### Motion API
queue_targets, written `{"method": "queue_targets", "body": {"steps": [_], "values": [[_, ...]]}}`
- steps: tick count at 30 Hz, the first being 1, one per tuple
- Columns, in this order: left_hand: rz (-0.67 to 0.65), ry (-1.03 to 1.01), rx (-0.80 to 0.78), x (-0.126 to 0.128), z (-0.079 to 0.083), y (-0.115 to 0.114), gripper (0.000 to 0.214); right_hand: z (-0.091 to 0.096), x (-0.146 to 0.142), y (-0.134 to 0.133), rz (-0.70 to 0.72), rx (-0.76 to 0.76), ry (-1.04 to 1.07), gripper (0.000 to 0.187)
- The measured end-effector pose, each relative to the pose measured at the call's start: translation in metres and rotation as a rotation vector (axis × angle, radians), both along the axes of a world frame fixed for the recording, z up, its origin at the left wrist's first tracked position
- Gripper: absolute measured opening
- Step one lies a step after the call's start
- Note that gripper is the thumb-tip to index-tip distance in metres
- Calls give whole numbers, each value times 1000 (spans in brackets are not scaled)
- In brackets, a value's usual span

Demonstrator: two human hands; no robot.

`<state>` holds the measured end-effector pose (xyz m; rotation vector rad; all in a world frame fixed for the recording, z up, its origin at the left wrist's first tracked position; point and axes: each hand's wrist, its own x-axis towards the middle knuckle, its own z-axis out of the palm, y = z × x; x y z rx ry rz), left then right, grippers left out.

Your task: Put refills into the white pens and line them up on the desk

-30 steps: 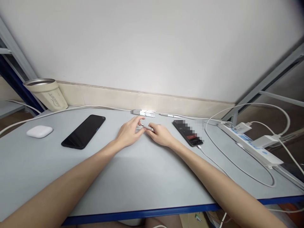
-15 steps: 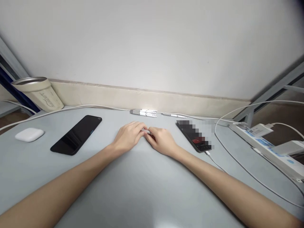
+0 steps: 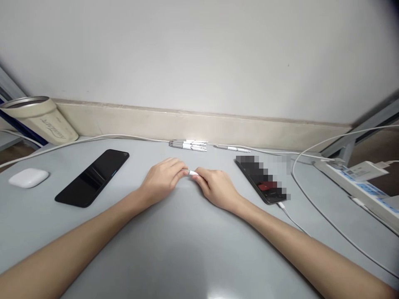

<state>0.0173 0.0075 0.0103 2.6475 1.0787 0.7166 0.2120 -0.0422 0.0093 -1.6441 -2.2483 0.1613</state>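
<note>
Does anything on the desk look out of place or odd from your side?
The cream tumbler at the back left lies on its side rather than standing upright. The phone on the right has a pixelated screen, so its display cannot be read.

White wall [image 3: 199,54] above beige skirting [image 3: 199,120], behind a grey table [image 3: 187,257]

A white earbud case [image 3: 28,178] and a black smartphone [image 3: 92,177] lie on the grey worktop [image 3: 34,220] — a beige tumbler [image 3: 40,120] sits behind them (its lettering is hard to read). Pens [image 3: 188,145] line the far edge, and a second phone [image 3: 262,180], screen pixelated, trails a white cable [image 3: 293,220] near a power strip [image 3: 358,182].
</note>
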Motion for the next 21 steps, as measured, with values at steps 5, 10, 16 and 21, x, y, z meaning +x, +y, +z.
{"method": "queue_targets", "body": {"steps": [5, 10, 16, 21], "values": [[-15, 35, -138, 2, 0, 0, 37, 3, 6, -1, 60, -34, 4, 37], [-6, -24, -258, 2, 3, -3, 34, 1, 5, -3, 22, 10, -22, 35], [-1, -45, -249, 0, 5, -5, 25, 2, 2, -3, 14, -4, -21, 33], [-24, -23, -213, 1, 5, -6, 32, 3, 3, -3, 23, -13, -14, 32]]}}
